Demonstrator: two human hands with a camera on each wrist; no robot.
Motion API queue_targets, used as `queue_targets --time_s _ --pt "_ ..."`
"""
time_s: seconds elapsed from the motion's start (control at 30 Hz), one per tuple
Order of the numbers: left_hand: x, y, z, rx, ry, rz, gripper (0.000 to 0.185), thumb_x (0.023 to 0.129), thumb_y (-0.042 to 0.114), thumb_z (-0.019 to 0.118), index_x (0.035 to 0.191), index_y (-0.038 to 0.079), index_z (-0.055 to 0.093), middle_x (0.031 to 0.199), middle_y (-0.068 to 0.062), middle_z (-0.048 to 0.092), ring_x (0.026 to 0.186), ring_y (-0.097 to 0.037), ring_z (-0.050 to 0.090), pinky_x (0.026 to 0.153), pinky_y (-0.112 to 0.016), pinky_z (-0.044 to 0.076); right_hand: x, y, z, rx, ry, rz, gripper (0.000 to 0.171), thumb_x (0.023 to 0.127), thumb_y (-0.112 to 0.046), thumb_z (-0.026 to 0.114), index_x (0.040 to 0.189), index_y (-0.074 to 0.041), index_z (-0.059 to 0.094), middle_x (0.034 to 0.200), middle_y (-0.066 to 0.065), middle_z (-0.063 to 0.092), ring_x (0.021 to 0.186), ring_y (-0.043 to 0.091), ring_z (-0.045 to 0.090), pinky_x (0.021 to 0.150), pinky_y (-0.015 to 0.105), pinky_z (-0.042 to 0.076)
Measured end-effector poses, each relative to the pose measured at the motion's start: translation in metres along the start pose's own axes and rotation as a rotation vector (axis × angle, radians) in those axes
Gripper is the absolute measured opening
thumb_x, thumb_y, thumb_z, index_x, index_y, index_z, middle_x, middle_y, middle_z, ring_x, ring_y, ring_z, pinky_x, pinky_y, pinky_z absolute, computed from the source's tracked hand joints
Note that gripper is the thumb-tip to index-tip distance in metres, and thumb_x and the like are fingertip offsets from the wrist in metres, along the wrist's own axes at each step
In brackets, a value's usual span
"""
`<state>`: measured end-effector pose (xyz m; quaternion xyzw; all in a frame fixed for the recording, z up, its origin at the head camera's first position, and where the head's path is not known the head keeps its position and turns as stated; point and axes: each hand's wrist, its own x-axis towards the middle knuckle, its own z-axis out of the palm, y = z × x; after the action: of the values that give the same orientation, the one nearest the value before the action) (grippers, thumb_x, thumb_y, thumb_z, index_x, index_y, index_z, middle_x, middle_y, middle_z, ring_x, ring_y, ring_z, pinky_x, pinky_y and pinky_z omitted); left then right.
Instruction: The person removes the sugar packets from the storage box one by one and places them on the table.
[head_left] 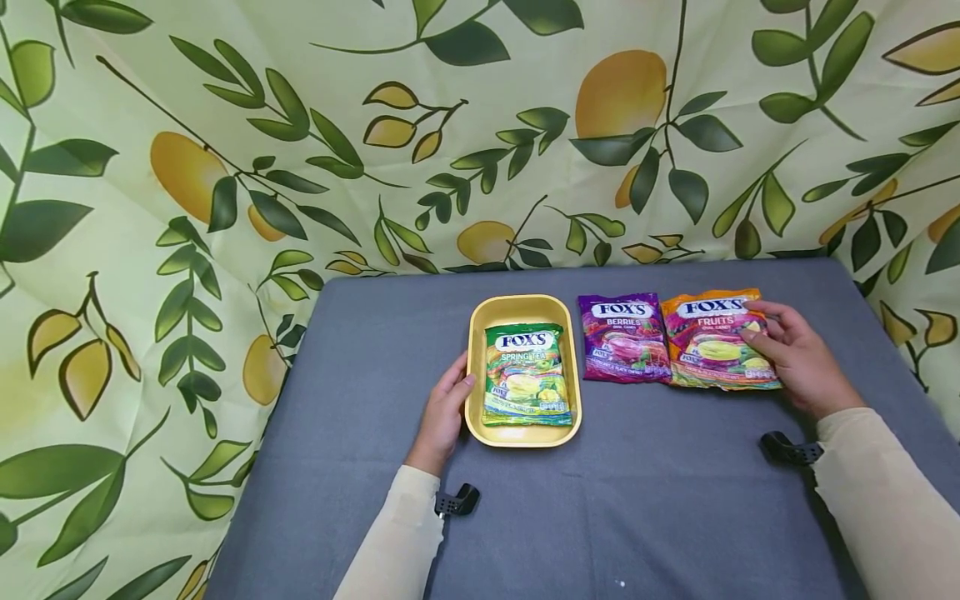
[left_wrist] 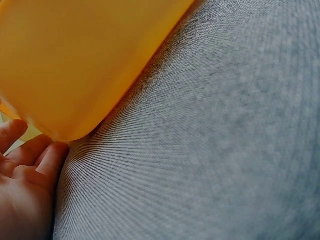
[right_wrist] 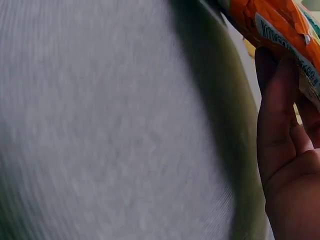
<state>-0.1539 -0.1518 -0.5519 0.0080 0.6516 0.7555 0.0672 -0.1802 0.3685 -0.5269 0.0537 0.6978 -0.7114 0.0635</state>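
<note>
A yellow tray (head_left: 480,321) sits mid-table with a green Fox's Spring Tea packet (head_left: 525,375) lying in it. My left hand (head_left: 446,404) rests against the tray's left side with relaxed fingers; in the left wrist view the fingers (left_wrist: 30,160) lie by the tray's corner (left_wrist: 75,60). To the right lie a purple Fox's Berries packet (head_left: 624,337) and an orange Fox's Fruits packet (head_left: 712,342). My right hand (head_left: 787,350) pinches the orange packet's right edge, fingers on top. The right wrist view shows the thumb (right_wrist: 280,115) under the packet (right_wrist: 280,25).
Grey cloth covers the table (head_left: 637,500). A leaf-and-lemon printed curtain (head_left: 225,167) hangs close behind and on both sides. Black wrist-camera mounts (head_left: 457,502) sit on both cream sleeves.
</note>
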Motion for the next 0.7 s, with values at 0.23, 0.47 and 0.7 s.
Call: queue_targets --time_s 0.23,0.47,0.7 --pt "-0.0004 -0.0001 -0.0003 0.004 -0.001 0.000 0.058 0.114 0.017 0.051 0.168 0.000 0.038 0.168 -0.019 0.042 0.148 -0.034 0.046 0.116 -0.038 0.044 0.0048 0.0021 -0.0052 -0.142 -0.004 0.055 0.039 0.113 -0.027 0.062 0.149 -0.036 0.049 0.130 -0.017 0.057 0.098 -0.001 0.068 0.076 0.023 0.061" --pt "-0.0005 -0.0008 -0.0006 0.004 0.001 -0.002 0.058 0.114 0.017 0.052 0.168 0.000 0.038 0.169 -0.019 0.042 0.150 -0.033 0.045 0.118 -0.038 0.042 0.0084 0.0008 -0.0055 -0.335 0.003 0.093 0.047 0.114 -0.039 0.057 0.157 -0.034 0.041 0.147 0.012 0.047 0.098 -0.003 0.064 0.077 0.023 0.060" --pt "0.0001 0.0002 -0.0001 0.011 0.009 -0.003 0.058 0.114 0.017 0.052 0.168 0.002 0.039 0.167 -0.017 0.044 0.149 -0.032 0.046 0.116 -0.036 0.044 0.0085 -0.0015 -0.0076 -0.374 -0.006 0.105 0.053 0.114 -0.041 0.057 0.162 -0.029 0.039 0.167 0.038 0.025 0.101 -0.006 0.056 0.078 0.019 0.056"
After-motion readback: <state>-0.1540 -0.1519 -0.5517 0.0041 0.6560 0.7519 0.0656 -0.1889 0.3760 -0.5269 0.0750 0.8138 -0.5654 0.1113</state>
